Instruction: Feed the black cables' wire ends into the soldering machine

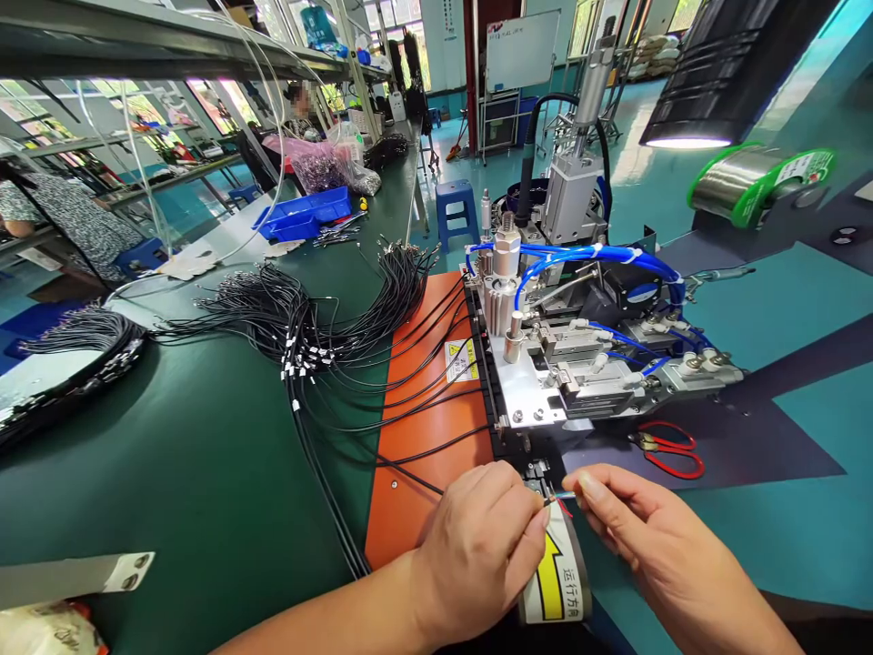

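My left hand (481,541) is closed around a black cable, its end poking out between thumb and forefinger. Thin coloured wires (563,506), a red one among them, fan out from that end. My right hand (647,528) pinches a bluish wire from the same end between thumb and fingertips. Both hands are over the curved front cover (563,573) with a yellow arrow. Just beyond them stands a machine (546,364) with metal cylinders and blue air hoses. Several black cables (436,400) run across its orange plate (402,482) into its edge.
A large bundle of black cables (273,314) lies on the green table (225,482). Red-handled cutters (672,448) rest right of the machine, below a solder wire spool (743,185) and a black lamp (716,73). Blue bins (306,214) stand further back. Other people sit at the left.
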Tool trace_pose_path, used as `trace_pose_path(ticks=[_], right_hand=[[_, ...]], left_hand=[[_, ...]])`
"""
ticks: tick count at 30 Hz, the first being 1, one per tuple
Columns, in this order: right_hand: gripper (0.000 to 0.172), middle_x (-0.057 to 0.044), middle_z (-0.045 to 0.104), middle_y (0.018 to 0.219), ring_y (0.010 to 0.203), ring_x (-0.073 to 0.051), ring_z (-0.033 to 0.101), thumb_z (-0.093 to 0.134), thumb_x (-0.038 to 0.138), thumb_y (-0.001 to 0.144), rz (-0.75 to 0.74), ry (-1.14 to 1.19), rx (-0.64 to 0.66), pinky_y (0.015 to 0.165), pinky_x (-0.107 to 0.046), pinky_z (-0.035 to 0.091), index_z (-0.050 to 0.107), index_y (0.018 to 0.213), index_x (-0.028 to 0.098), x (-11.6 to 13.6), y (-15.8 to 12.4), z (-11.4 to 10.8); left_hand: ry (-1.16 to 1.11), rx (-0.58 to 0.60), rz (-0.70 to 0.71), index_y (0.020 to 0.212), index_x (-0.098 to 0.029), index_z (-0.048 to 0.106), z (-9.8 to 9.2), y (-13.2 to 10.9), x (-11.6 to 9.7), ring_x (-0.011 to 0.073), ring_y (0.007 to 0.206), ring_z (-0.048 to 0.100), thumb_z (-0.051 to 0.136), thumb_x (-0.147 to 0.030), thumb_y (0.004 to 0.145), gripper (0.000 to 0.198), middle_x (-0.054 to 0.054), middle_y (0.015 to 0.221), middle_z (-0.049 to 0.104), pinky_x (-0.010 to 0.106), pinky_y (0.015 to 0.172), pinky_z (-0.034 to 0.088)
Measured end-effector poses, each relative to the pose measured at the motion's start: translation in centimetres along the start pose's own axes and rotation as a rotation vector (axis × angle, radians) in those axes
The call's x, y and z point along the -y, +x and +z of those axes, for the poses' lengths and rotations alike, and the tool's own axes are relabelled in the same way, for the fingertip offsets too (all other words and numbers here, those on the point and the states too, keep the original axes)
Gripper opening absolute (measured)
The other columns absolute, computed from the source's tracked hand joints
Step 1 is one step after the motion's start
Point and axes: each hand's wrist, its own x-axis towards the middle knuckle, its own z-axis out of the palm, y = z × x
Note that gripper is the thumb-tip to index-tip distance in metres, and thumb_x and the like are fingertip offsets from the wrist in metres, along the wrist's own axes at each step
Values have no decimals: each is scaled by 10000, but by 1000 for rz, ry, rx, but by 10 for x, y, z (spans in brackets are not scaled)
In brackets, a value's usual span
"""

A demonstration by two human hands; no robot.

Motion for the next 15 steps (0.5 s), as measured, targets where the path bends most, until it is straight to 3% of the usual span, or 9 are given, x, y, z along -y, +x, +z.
trace_pose_path(ticks=[6, 15], right_hand=[[294, 9, 628, 831, 790, -144, 518, 682, 503, 914, 64, 49, 51, 712, -207, 475, 725, 936, 213, 7, 2, 8], [265, 9, 639, 872, 821, -142, 509, 629, 482, 960, 44, 118, 81, 724, -208, 466, 698, 940, 227, -19, 5, 4]], left_hand=[[-4, 0, -3, 898, -126, 625, 0, 0, 0, 155, 694, 497, 544, -121, 959, 101, 43, 771, 556, 296, 607, 397], [-58, 9, -60, 908, -124, 626, 0, -2, 1, 164, 723, 516, 530, -127, 968, 113, 56, 790, 571, 292, 627, 411]])
